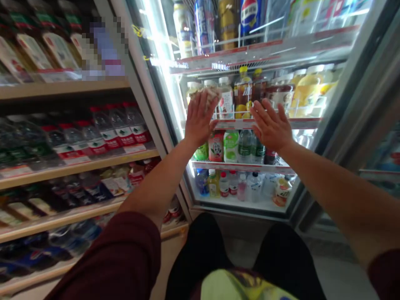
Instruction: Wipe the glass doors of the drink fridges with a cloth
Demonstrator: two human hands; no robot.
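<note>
My left hand (201, 118) is raised at the glass door of a lit drinks fridge (240, 123). It presses a crumpled beige cloth (215, 94) flat, with the cloth partly hidden behind the fingers. To its right, my right hand (272, 127) lies with fingers stretched out at the glass, and nothing shows in it. Beyond the glass, between the hands, stand a dark tea bottle with a yellow cap (243, 89) and a green-labelled bottle (231, 146).
On the left, open shelves (137, 157) hold rows of bottled drinks, including red-capped water bottles (117, 125). A metal door frame (337, 125) stands on the right. My knees (204, 246) face the fridge's base. A pale green and yellow item (225, 287) lies at the bottom.
</note>
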